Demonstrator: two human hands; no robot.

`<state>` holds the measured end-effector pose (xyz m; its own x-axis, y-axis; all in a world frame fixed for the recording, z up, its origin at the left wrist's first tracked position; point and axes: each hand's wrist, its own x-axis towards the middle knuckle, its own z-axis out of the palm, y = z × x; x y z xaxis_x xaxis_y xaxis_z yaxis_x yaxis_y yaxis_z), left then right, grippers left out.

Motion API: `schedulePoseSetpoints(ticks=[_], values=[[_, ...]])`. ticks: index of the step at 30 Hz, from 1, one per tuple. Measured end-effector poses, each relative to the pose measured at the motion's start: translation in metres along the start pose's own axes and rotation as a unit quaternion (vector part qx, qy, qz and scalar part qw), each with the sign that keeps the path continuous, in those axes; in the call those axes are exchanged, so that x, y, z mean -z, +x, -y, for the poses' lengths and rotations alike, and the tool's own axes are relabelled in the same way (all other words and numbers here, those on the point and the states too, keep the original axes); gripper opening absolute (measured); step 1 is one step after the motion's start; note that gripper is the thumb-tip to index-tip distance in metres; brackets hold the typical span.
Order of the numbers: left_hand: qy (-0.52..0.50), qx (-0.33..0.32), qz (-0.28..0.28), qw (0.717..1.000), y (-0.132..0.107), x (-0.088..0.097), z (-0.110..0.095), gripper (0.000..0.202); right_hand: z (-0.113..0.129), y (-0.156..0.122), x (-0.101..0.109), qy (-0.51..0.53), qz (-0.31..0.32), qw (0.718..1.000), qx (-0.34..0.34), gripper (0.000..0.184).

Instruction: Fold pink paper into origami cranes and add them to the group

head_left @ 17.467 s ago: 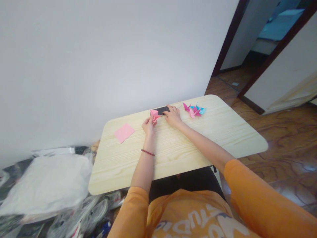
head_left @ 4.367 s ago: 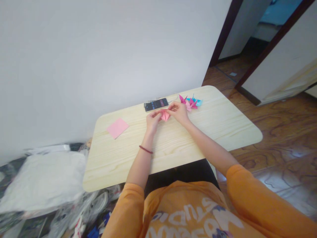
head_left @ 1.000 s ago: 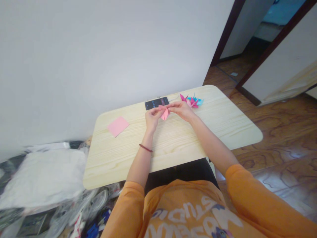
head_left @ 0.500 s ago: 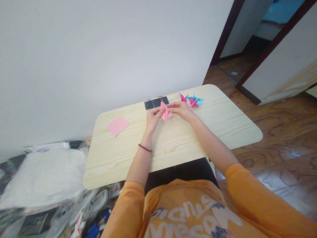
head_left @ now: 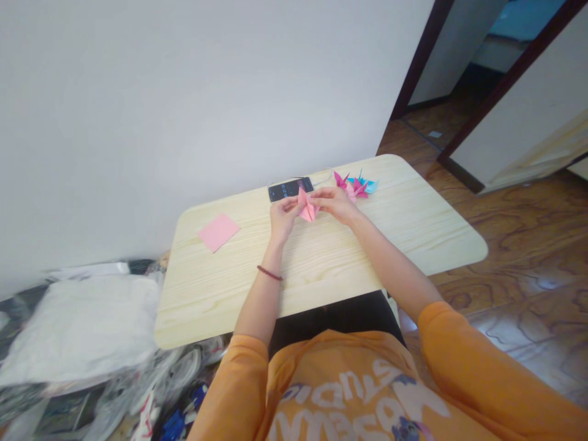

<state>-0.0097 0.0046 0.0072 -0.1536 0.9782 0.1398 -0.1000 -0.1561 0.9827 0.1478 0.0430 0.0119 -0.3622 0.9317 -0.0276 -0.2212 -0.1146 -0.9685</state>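
Observation:
A piece of folded pink origami paper [head_left: 307, 206] stands up between my hands, pinched at its edges. My left hand [head_left: 283, 220] holds its left side, and my right hand [head_left: 334, 205] holds its right side with the fingertips. Just behind them lies a black smartphone [head_left: 290, 189], close to my left hand but not under it. Beyond my right hand is a small cluster of pink and blue paper cranes [head_left: 356, 187]. A flat pink paper square [head_left: 218, 233] lies on the table to the left, away from both hands.
The light wood table [head_left: 321, 288] has rounded corners and stands against a white wall. A white bag [head_left: 82, 324] and clear plastic lie on the floor at the left. A doorway and a wooden floor are at the right.
Over the last second the pink paper has stayed between my hands, with only slight shifts. Compared with the earliest frame, the phone is uncovered and both hands hold the paper above the table.

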Motion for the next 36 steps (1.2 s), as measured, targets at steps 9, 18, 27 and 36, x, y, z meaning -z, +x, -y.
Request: schedulePoseSetpoints(ticks=[9,18,27,36], values=[[-0.026,0.038,0.001,0.999,-0.0002,-0.0002,0.0014,0.036,-0.0041,0.0049,-0.0013,-0.003,-0.034,0.999,0.01,0.035],[-0.032,0.055,0.001,0.998,-0.0009,0.0004,0.0008,0.04,-0.0043,0.0033,-0.0055,-0.012,-0.053,0.998,0.021,0.037],[-0.047,0.068,0.005,0.997,0.0,-0.0002,0.0018,0.039,-0.0097,0.0057,-0.0047,-0.041,-0.066,0.996,0.042,0.035],[-0.06,0.076,0.005,0.995,-0.0001,0.0008,0.004,0.04,-0.0098,0.0057,-0.0051,-0.041,-0.074,0.995,0.05,0.036]])
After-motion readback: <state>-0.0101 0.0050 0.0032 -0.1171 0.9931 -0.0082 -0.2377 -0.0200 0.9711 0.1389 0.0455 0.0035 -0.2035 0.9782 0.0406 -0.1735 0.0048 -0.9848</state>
